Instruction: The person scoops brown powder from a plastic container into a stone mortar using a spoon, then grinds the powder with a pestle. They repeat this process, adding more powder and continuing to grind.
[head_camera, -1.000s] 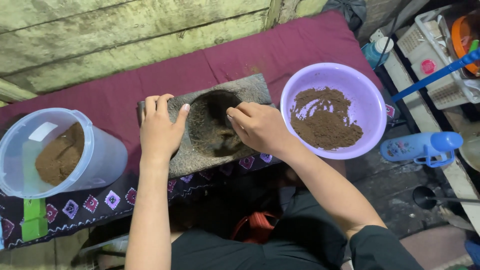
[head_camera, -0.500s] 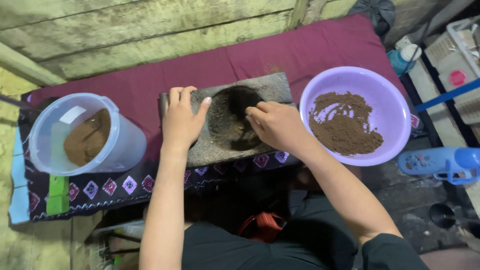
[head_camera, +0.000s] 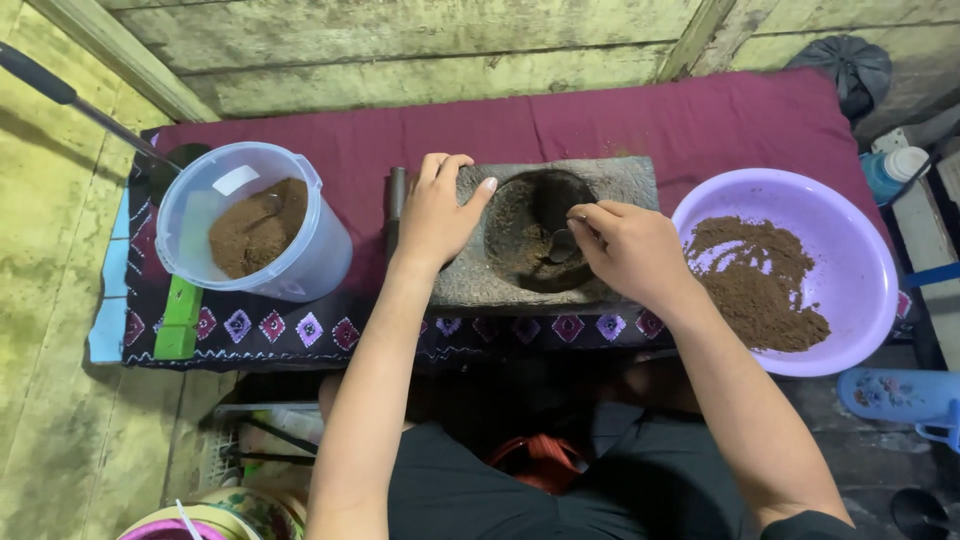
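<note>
Fingers: right hand (head_camera: 628, 250) pinches a small spoon (head_camera: 560, 245) inside the stone mortar (head_camera: 620, 180).
Brace: left hand (head_camera: 435, 215), fingers spread flat, steadies the mortar's left edge.

Maroon cloth (head_camera: 640, 125) with a purple-diamond border; lilac bowl (head_camera: 860, 250) at right, brown powder (head_camera: 760, 290) inside (same brown in the clear bucket (head_camera: 300, 265)); grey stone mortar (head_camera: 610, 180).

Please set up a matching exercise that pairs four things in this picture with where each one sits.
Things:
1. clear bucket
2. purple bowl
3. left hand
4. right hand

Places:
a. at the hollow of the stone mortar
b. right end of the maroon cloth
c. left end of the cloth
d. flat on the mortar's left rim

Pairs: 1-c, 2-b, 3-d, 4-a
</note>
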